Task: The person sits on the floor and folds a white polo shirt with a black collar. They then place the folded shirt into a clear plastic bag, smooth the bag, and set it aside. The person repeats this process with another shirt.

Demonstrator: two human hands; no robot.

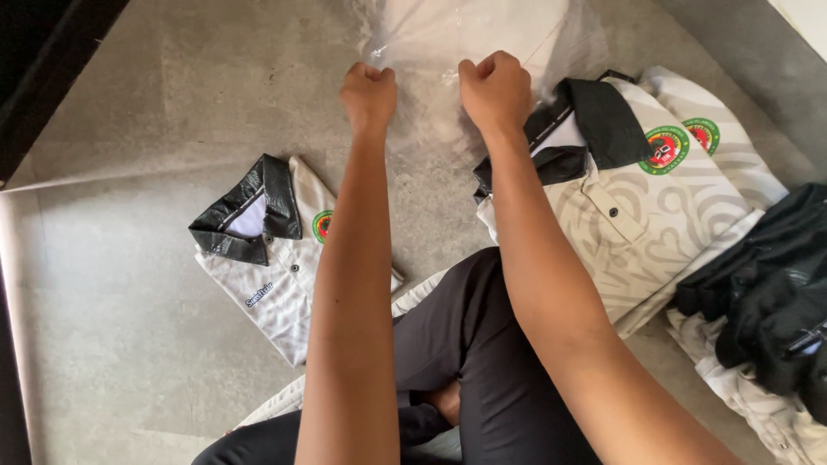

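My left hand [369, 93] and my right hand [494, 89] are both clenched on the near edge of a clear plastic bag [469, 39] lying on the grey floor ahead of me. A folded white garment shows inside the bag. A folded white polo shirt with a black collar [263, 258] lies below my left arm. To the right of my right arm rests a stack of similar folded polo shirts [637, 207] with round green badges.
I sit on a grey concrete floor [129, 284], my legs in black trousers [469, 344] crossed beneath my arms. A heap of black fabric [767, 293] lies on white cloth at the right edge. A dark wall edge runs along the upper left.
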